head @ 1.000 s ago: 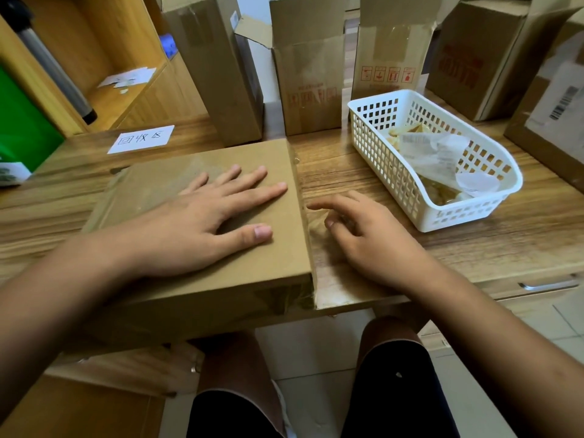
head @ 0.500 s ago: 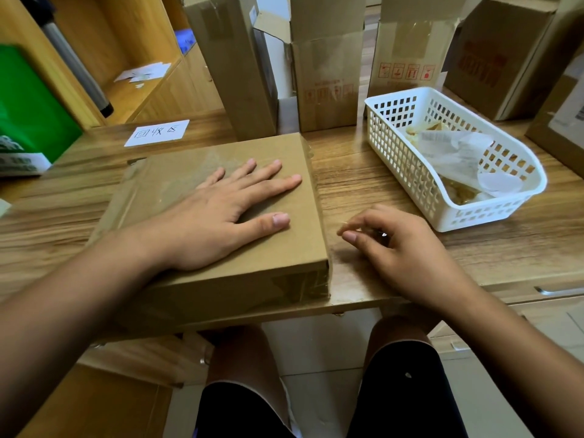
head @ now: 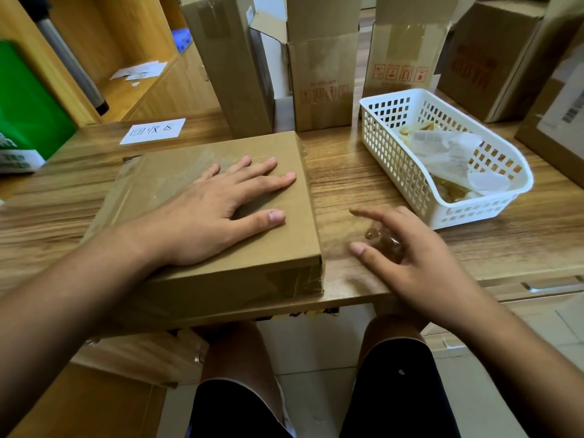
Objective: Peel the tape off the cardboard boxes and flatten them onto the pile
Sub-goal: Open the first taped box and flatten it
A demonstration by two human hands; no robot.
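Note:
A flat brown cardboard box (head: 177, 181) lies on the wooden desk, its near end over the desk's front edge, with clear tape across its top and near side. My left hand (head: 218, 207) presses flat on the box top, fingers straight. Just right of the box's near right corner is my right hand (head: 410, 257). Its index finger and thumb are stretched out, and a crumpled wad of clear tape (head: 384, 240) sits against its curled middle fingers. A clear film seems to run from the wad toward the box's right side.
A white plastic basket (head: 395, 162) holding peeled tape and labels stands at the right. Three opened boxes (head: 322, 74) stand upright behind the flat box, with more boxes (head: 486, 61) at the far right. A paper label (head: 153, 131) lies at the back left beside a green bag (head: 28, 121).
My right hand has gone from a tight pinch beside the box to index and thumb spread, with the tape wad now showing. My left hand stays flat on the box.

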